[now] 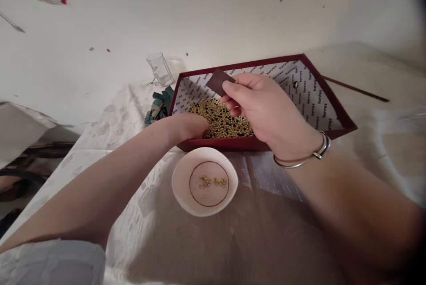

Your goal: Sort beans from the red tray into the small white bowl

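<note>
Your right hand [266, 114] is up over the box, fingers closed in a pinch on a small dark brown card [218, 81], which sticks out up and to the left from your fingertips, tilted, its lower edge just above the heap of beads. A silver bangle [311, 154] circles that wrist. Your left hand [189, 126] is down inside the box, dipped over the near wall and pushed into the beads; its fingers are buried or hidden behind the wall, so you can't tell from here whether it's open or holding any.

The beads [223, 120], small, yellowish-gold with some dark ones mixed in, lie piled against the near-left part of the red box [333, 98], a shallow tray with dark red walls and a white lining printed with small repeated words. The right half of its floor is bare lining.

Just in front of the box, touching or nearly touching its near wall, sits a small white dish [186, 196] with a thin dark ring painted inside; a few beads lie in its middle.

Off the box's left corner, a little pile of green paper pieces [159, 104] rests on the pale patterned cloth covering the desk [133, 214], and behind that pile stands a clear glass [160, 69]. To the right, beyond the box, a thin dark stick [356, 89] lies across the cloth.
</note>
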The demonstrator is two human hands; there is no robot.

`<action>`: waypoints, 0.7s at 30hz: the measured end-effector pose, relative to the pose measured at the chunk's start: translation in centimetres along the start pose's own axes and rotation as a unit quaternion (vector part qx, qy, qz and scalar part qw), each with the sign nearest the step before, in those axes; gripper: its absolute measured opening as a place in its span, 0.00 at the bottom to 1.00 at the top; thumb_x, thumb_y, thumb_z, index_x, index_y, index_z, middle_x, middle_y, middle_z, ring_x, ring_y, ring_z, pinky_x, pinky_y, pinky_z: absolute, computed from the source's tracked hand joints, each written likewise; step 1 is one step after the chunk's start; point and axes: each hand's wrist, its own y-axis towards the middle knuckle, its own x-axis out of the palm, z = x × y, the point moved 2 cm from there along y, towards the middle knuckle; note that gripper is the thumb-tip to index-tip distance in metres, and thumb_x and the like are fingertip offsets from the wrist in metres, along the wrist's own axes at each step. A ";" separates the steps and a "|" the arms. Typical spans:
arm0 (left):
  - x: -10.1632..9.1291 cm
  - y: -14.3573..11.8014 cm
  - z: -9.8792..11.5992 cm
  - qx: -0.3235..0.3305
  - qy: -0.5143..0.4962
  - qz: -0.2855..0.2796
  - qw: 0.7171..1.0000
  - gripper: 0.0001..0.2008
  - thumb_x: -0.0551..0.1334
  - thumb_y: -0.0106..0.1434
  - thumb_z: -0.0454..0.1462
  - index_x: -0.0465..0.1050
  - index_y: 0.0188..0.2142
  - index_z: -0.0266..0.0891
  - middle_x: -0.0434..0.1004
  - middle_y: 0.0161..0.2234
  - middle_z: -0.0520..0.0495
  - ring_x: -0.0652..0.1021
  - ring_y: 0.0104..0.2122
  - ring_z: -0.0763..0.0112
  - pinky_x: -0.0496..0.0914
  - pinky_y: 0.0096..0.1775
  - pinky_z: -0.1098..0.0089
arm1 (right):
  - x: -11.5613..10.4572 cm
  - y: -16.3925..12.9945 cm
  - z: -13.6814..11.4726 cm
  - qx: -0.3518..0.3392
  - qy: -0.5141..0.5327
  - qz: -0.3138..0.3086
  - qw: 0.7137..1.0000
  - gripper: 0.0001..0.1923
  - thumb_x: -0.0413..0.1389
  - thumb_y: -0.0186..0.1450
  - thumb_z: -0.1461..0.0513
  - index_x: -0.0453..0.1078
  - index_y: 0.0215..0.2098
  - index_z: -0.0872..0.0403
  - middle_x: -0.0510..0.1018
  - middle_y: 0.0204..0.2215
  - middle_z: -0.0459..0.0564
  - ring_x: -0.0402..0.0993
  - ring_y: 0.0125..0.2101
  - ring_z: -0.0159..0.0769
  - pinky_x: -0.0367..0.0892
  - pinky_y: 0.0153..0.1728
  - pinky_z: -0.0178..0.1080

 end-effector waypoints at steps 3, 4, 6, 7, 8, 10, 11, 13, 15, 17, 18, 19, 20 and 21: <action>0.3 -0.2 0.0 -0.002 0.015 -0.039 0.999 0.07 0.65 0.40 0.36 0.76 0.23 0.41 0.75 0.22 0.47 0.73 0.25 0.65 0.65 0.34 0.65 | 0.0 0.0 0.1 -0.002 -0.003 0.000 1.000 0.10 0.52 0.62 0.63 0.66 0.23 0.55 0.70 0.22 0.45 0.63 0.20 0.24 0.59 0.19 0.29; 0.3 -0.2 0.1 -0.004 0.017 -0.040 0.999 0.07 0.65 0.40 0.36 0.76 0.23 0.41 0.75 0.22 0.47 0.72 0.24 0.65 0.64 0.34 0.65 | 0.0 0.1 0.2 0.000 -0.003 0.002 1.000 0.10 0.52 0.62 0.63 0.66 0.23 0.55 0.70 0.22 0.45 0.63 0.20 0.24 0.59 0.19 0.29; 0.1 -0.2 0.1 -0.005 0.014 -0.025 1.000 0.06 0.65 0.40 0.36 0.75 0.23 0.41 0.74 0.21 0.48 0.72 0.24 0.67 0.64 0.32 0.67 | 0.0 0.1 0.2 0.008 -0.001 0.003 1.000 0.09 0.52 0.62 0.63 0.66 0.23 0.55 0.71 0.22 0.45 0.63 0.20 0.24 0.59 0.19 0.29; 0.0 -0.2 0.1 -0.003 0.009 -0.007 1.000 0.05 0.64 0.41 0.35 0.75 0.23 0.41 0.73 0.20 0.49 0.71 0.23 0.68 0.64 0.31 0.68 | 0.1 0.1 0.1 0.012 0.001 0.003 1.000 0.09 0.52 0.62 0.63 0.66 0.23 0.55 0.71 0.22 0.45 0.63 0.20 0.24 0.59 0.19 0.29; -0.2 -0.3 0.1 0.000 0.002 0.017 1.000 0.05 0.63 0.42 0.35 0.74 0.23 0.41 0.72 0.20 0.50 0.70 0.23 0.70 0.63 0.30 0.70 | 0.1 0.1 0.1 0.017 0.003 0.003 1.000 0.09 0.52 0.61 0.63 0.66 0.23 0.55 0.71 0.23 0.45 0.63 0.21 0.24 0.59 0.20 0.29; -0.6 -0.5 -0.1 0.006 -0.017 0.089 0.996 0.04 0.61 0.47 0.36 0.73 0.25 0.41 0.72 0.22 0.52 0.69 0.23 0.72 0.62 0.29 0.72 | 0.1 0.1 0.0 0.023 0.003 0.007 1.000 0.09 0.52 0.61 0.62 0.66 0.23 0.55 0.71 0.22 0.45 0.63 0.21 0.24 0.60 0.20 0.29; -0.9 -0.8 -0.2 0.007 -0.029 0.135 0.990 0.04 0.59 0.50 0.37 0.72 0.26 0.41 0.72 0.24 0.52 0.70 0.24 0.73 0.61 0.29 0.73 | 0.1 0.1 0.0 0.025 0.001 0.010 1.000 0.09 0.52 0.61 0.62 0.65 0.23 0.55 0.71 0.22 0.45 0.63 0.21 0.25 0.60 0.20 0.29; -1.3 -1.7 -0.5 -0.003 -0.054 0.235 0.970 0.08 0.53 0.57 0.38 0.69 0.28 0.40 0.72 0.27 0.51 0.70 0.27 0.72 0.61 0.29 0.72 | 0.1 0.2 0.0 0.029 -0.003 0.010 1.000 0.10 0.52 0.61 0.62 0.65 0.23 0.55 0.70 0.22 0.45 0.63 0.21 0.25 0.60 0.21 0.29; -1.7 -2.9 -1.0 -0.034 -0.077 0.326 0.942 0.12 0.47 0.62 0.38 0.66 0.30 0.40 0.71 0.28 0.49 0.70 0.28 0.71 0.61 0.29 0.71 | 0.0 0.2 0.1 0.031 -0.004 0.006 0.999 0.10 0.52 0.61 0.61 0.66 0.24 0.55 0.71 0.23 0.45 0.63 0.22 0.26 0.60 0.21 0.30; -1.8 -4.5 -1.4 -0.074 -0.108 0.408 0.904 0.14 0.42 0.65 0.38 0.64 0.32 0.40 0.70 0.28 0.48 0.70 0.28 0.71 0.62 0.29 0.70 | 0.0 0.2 0.2 0.027 0.000 0.001 1.000 0.09 0.52 0.61 0.59 0.66 0.25 0.55 0.71 0.24 0.45 0.63 0.23 0.26 0.59 0.22 0.30; -1.9 -5.4 -1.5 -0.088 -0.130 0.452 0.878 0.14 0.43 0.66 0.38 0.64 0.33 0.40 0.70 0.28 0.48 0.70 0.29 0.71 0.63 0.29 0.70 | 0.0 0.2 0.2 0.023 0.000 -0.004 1.000 0.10 0.52 0.62 0.59 0.66 0.26 0.55 0.71 0.24 0.45 0.63 0.23 0.27 0.59 0.22 0.31; -2.0 -6.4 -1.5 -0.084 -0.178 0.513 0.836 0.10 0.46 0.65 0.39 0.64 0.33 0.41 0.70 0.28 0.50 0.71 0.29 0.72 0.64 0.30 0.70 | 0.0 0.2 0.2 0.019 -0.002 -0.009 1.000 0.10 0.51 0.62 0.58 0.66 0.26 0.55 0.71 0.24 0.45 0.63 0.23 0.27 0.59 0.23 0.31; -2.1 -7.4 -1.4 -0.070 -0.222 0.564 0.792 0.07 0.50 0.64 0.40 0.64 0.34 0.42 0.70 0.29 0.51 0.71 0.29 0.73 0.65 0.30 0.70 | 0.1 0.2 0.2 0.017 -0.003 -0.016 1.000 0.10 0.51 0.62 0.58 0.67 0.26 0.54 0.71 0.24 0.45 0.64 0.24 0.28 0.60 0.23 0.32; -2.1 -8.3 -1.2 -0.047 -0.252 0.596 0.761 0.05 0.53 0.63 0.39 0.65 0.35 0.43 0.71 0.31 0.51 0.72 0.31 0.73 0.67 0.33 0.70 | 0.2 0.1 0.1 0.019 -0.005 -0.024 1.000 0.10 0.51 0.62 0.58 0.67 0.26 0.54 0.70 0.24 0.45 0.64 0.24 0.28 0.60 0.24 0.32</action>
